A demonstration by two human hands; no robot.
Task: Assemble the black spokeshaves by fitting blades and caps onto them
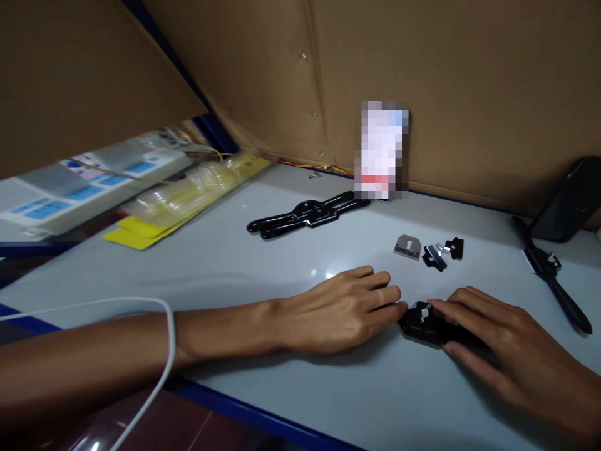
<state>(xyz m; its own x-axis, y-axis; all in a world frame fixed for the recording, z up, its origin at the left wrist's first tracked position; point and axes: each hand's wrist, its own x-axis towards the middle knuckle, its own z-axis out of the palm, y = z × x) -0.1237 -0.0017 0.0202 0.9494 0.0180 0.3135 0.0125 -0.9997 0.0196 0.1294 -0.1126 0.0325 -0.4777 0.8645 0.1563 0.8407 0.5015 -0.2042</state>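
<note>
The tool (420, 334), black with a bright screw (425, 313) on top, is held low over the counter (319, 401), at the near right; whether it is rested on the surface cannot be told. It is grasped by the right hand (509, 338), whose grip is closed on its right part, with the index finger laid near the screw and the thumb set at the near edge. The tool's left end is met by the fingertips of the left hand (350, 310), which is turned back upward; its underside is hidden, so whether that grip is clenched or released cannot be told.

Just beyond the tool, a notched blade (407, 247) is seen lying flat, with a silver piece (437, 255) and a black cap (454, 248) placed beside it. Farther back, two handled bodies (322, 215) are laid side by side. At the right, another handled body (547, 272) is set near a dark object (570, 200).

A blurred-out panel (381, 150) is stood against the brown wall (474, 75). At the left, yellow packs (136, 233) are laid beside a white box (84, 188). The left forearm is crossed by a white cord (171, 338).
</note>
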